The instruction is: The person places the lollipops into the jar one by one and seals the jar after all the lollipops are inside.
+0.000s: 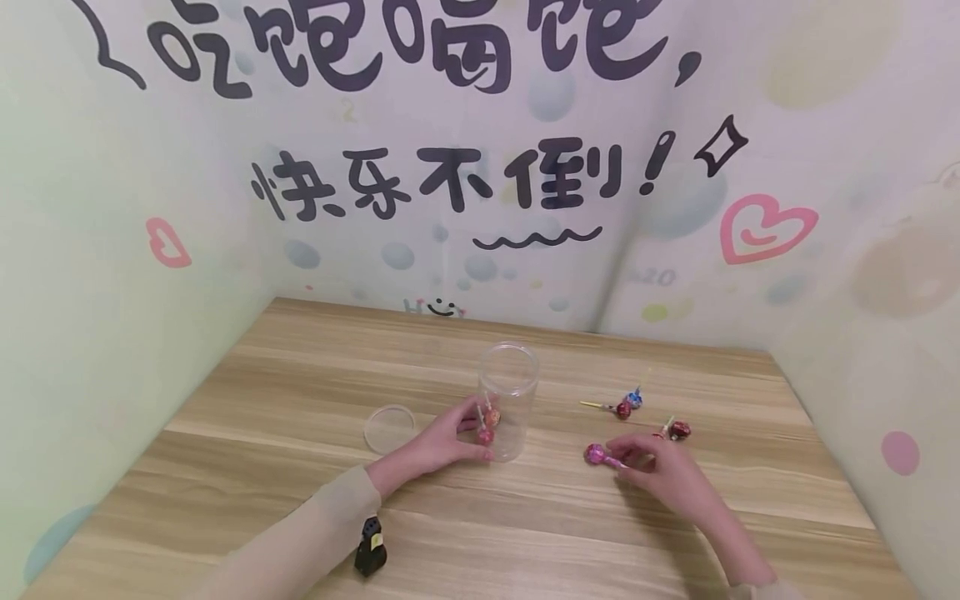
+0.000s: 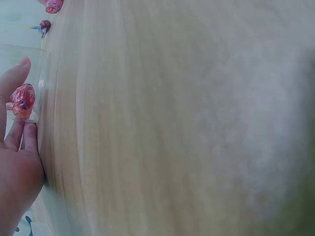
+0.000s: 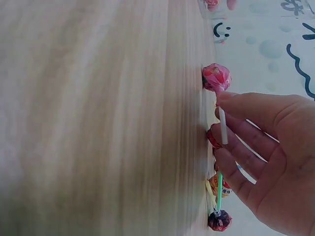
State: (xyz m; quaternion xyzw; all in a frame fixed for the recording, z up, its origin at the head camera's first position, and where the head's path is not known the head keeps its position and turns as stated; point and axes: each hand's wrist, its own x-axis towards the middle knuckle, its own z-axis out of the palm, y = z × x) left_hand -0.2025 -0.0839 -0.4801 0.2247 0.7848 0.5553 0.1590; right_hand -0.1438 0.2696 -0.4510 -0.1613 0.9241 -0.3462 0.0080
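A tall clear plastic jar [image 1: 514, 417] stands upright and uncovered on the wooden table. Around its left side, near the base, my left hand [image 1: 448, 442] holds it with thumb and fingers. Inside lean an orange-red lollipop [image 1: 492, 417] and a pink-red lollipop [image 1: 486, 436]. To the right of the jar, my right hand [image 1: 667, 473] pinches a pink-wrapped lollipop [image 1: 594, 453] by its stick. In the right wrist view, the white stick end [image 3: 223, 127] shows past the thumb, and the pink candy head [image 3: 216, 77] is at table level.
A round clear lid [image 1: 389, 429] lies left of the jar. Blue [image 1: 634, 398] and red [image 1: 623, 410] lollipops lie behind my right hand; a dark red one [image 1: 679, 431] is closer to it. A small black object [image 1: 371, 550] sits beside my left sleeve. Walls border the table.
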